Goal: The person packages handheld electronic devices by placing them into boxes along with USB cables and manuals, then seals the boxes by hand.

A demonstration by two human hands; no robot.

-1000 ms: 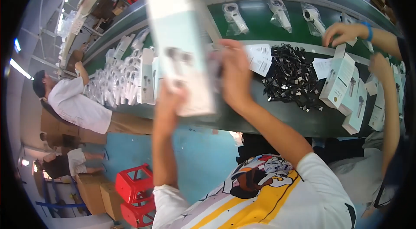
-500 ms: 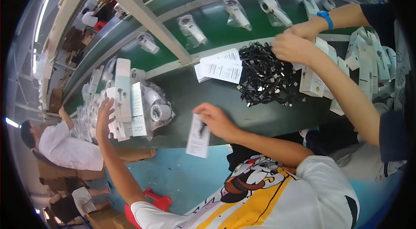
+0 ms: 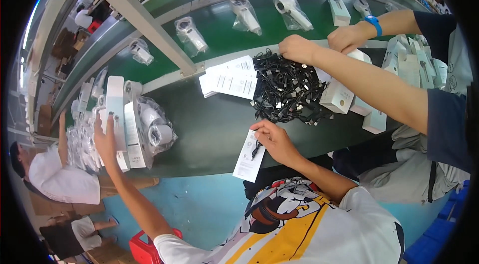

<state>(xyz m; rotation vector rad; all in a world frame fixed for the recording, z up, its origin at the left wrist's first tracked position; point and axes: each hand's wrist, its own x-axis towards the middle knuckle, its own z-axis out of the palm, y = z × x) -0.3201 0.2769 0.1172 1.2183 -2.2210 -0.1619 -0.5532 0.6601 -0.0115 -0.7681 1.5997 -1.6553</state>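
Note:
My left hand (image 3: pixel 105 139) is at the far left with its fingers stretched out, against an upright white box (image 3: pixel 115 109) among other boxes. My right hand (image 3: pixel 275 140) is closed over the table's near edge. It pinches a white printed leaflet (image 3: pixel 245 164) together with a black cable (image 3: pixel 256 151) lying against the sheet. Beyond that hand spreads a tangled heap of black cables (image 3: pixel 287 89). A stack of white leaflets (image 3: pixel 232 82) lies just left of the heap. Beside the left boxes sit white handheld devices in clear bags (image 3: pixel 158 132).
A co-worker's hands (image 3: pixel 344 39), one with a blue wristband, work over the heap's far right side. White boxes (image 3: pixel 339 97) stand below those arms. Bagged devices (image 3: pixel 294 12) lie along the green conveyor (image 3: pixel 219 27). A metal post (image 3: pixel 134 12) slants down at left.
The view has shifted, so the table contents sit further left. My right hand with leaflet and cable has moved right, nearer the cable heap. My left hand stays by the boxes.

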